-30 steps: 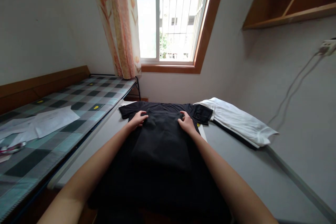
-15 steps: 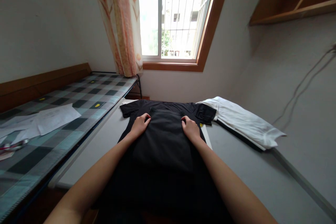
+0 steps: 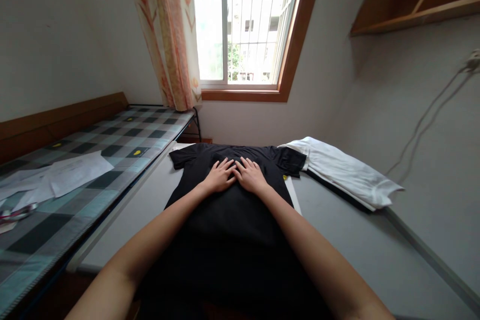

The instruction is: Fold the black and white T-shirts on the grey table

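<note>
A black short-sleeved T-shirt [image 3: 228, 215] lies spread out on the grey table [image 3: 337, 240], its sleeves pointing left and right at the far end. A darker panel of black cloth lies over its middle. My left hand [image 3: 220, 176] rests flat on this cloth near the collar end, fingers spread. Beside it, my right hand [image 3: 249, 174] lies flat too, and the fingertips of both hands almost touch. Neither hand grips the fabric. The near end of the shirt fades into shadow close to my body.
Folded white clothing [image 3: 337, 170] lies at the right of the table, with a dark layer under it. To the left, a bed with a checked sheet [image 3: 150, 132] holds loose papers [image 3: 80, 172]. A window [image 3: 247, 35] and a curtain [image 3: 170, 35] are ahead; a wooden shelf [image 3: 416, 15] hangs upper right.
Both hands have moved inward from the sides of the cloth panel to its middle. Their curled fingers have let go of its edges and now lie spread flat.
</note>
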{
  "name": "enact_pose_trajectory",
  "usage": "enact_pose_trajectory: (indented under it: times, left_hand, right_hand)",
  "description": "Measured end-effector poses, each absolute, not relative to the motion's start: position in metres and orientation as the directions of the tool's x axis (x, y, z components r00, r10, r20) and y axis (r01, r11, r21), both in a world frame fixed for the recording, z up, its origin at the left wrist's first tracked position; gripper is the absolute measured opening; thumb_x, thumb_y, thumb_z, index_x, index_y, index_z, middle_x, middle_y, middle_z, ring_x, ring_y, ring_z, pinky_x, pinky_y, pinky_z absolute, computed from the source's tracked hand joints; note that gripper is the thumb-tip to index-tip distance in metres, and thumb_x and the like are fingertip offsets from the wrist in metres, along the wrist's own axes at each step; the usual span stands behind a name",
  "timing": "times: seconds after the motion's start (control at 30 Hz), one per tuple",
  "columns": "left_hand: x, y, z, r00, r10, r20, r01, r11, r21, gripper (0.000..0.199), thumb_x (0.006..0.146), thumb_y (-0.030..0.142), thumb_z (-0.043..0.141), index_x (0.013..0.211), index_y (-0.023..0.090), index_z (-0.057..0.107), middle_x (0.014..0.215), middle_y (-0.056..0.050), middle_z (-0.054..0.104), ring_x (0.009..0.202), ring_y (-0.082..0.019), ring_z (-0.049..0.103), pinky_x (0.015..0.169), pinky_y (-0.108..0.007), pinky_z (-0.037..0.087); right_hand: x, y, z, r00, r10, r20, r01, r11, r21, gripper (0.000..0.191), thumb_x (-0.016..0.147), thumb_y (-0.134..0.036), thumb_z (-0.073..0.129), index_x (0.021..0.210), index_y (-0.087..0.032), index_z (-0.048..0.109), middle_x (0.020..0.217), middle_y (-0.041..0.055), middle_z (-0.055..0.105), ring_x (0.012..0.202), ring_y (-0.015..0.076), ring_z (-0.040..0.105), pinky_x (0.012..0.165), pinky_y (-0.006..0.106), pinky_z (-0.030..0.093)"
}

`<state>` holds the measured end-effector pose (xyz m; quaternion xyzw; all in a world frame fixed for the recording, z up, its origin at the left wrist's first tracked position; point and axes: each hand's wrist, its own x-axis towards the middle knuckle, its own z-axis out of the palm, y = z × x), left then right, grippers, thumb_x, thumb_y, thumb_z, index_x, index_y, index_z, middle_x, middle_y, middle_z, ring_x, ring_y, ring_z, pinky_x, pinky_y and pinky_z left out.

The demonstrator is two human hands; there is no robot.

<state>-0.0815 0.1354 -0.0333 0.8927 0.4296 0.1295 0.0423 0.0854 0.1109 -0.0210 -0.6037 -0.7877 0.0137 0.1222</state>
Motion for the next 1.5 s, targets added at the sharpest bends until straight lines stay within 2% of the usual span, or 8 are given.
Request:
enact_pose_trajectory:
  times: [0.33,0.53,0.63,0.87,1.17,1.3,1.4,1.5]
  left_hand:
    - [-0.105,0.17,-0.038,0.408,0.905,0.119,0.852,-0.425,0.307,0.062,0.094,0.057,0.036,0.145,0.023,0.04,0.156,-0.01,0.032,0.147,-0.027,0.019,0.117,-0.05,0.01]
    - [-0.115,0.189,-0.028,0.41,0.9,0.147,0.849,-0.435,0.299,0.051,0.091,0.05,0.046,0.13,0.019,0.057,0.136,-0.014,0.052,0.129,-0.029,0.043,0.109,-0.045,0.03]
    - [-0.116,0.204,-0.018,0.437,0.897,0.071,0.855,-0.439,0.277,0.047,0.085,0.048,0.055,0.121,0.019,0.062,0.127,-0.015,0.055,0.123,-0.031,0.046,0.104,-0.044,0.036]
    - [-0.113,0.229,0.002,0.446,0.889,-0.102,0.856,-0.391,0.337,0.038,0.067,0.038,0.068,0.099,0.018,0.068,0.113,-0.013,0.061,0.111,-0.031,0.055,0.095,-0.037,0.044]
    - [-0.114,0.221,0.018,0.488,0.865,-0.114,0.811,-0.402,0.425,0.03,0.061,0.019,0.066,0.091,0.019,0.065,0.091,-0.003,0.066,0.086,-0.021,0.061,0.073,-0.025,0.047]
    - [-0.116,0.217,0.05,0.476,0.878,0.049,0.795,-0.453,0.402,0.026,0.061,0.015,0.067,0.087,0.016,0.064,0.081,-0.001,0.063,0.081,-0.02,0.06,0.072,-0.026,0.046]
    - [-0.119,0.211,0.098,0.412,0.835,0.364,0.773,-0.532,0.345,0.023,0.07,0.015,0.063,0.093,0.015,0.063,0.084,-0.002,0.062,0.083,-0.02,0.058,0.077,-0.028,0.045]
    - [-0.121,0.195,0.15,0.337,0.656,0.675,0.746,-0.623,0.234,0.023,0.077,0.014,0.056,0.1,0.014,0.06,0.096,-0.004,0.061,0.094,-0.021,0.056,0.086,-0.032,0.043]
  right_hand:
    - [0.118,0.122,-0.035,-0.048,0.998,0.036,0.961,0.056,-0.27,0.071,0.096,-0.062,0.021,0.151,-0.019,0.031,0.16,0.0095,0.021,0.147,0.025,0.012,0.116,0.048,0.01]
    - [0.126,0.132,-0.027,-0.076,0.989,0.125,0.973,0.101,-0.205,0.051,0.099,-0.045,0.03,0.138,-0.02,0.052,0.144,0.0144,0.047,0.132,0.0302,0.039,0.107,0.049,0.029]
    - [0.136,0.15,-0.016,-0.141,0.988,0.068,0.974,0.151,-0.168,0.045,0.094,-0.039,0.045,0.13,-0.018,0.059,0.136,0.0174,0.053,0.123,0.0325,0.048,0.101,0.047,0.037]
    - [0.158,0.186,0.009,-0.191,0.968,-0.162,0.924,0.122,-0.361,0.049,0.069,-0.037,0.078,0.115,-0.022,0.068,0.116,0.0092,0.066,0.109,0.0268,0.059,0.092,0.035,0.047]
    - [0.153,0.19,0.019,-0.16,0.972,-0.173,0.879,0.06,-0.472,0.031,0.068,-0.014,0.075,0.098,-0.017,0.069,0.079,0.0021,0.068,0.068,0.0159,0.061,0.063,0.024,0.048]
    - [0.156,0.194,0.045,-0.163,0.987,0.012,0.879,0.151,-0.452,0.025,0.068,-0.012,0.074,0.092,-0.018,0.068,0.09,0.004,0.069,0.08,0.0174,0.062,0.071,0.025,0.048]
    - [0.163,0.195,0.091,-0.144,0.928,0.344,0.861,0.289,-0.419,0.02,0.075,-0.016,0.067,0.096,-0.017,0.066,0.093,0.0046,0.068,0.085,0.0184,0.061,0.077,0.03,0.047]
    - [0.169,0.184,0.148,-0.17,0.717,0.676,0.832,0.472,-0.291,0.02,0.083,-0.023,0.056,0.102,-0.017,0.062,0.098,0.0048,0.066,0.093,0.0215,0.06,0.084,0.037,0.045]
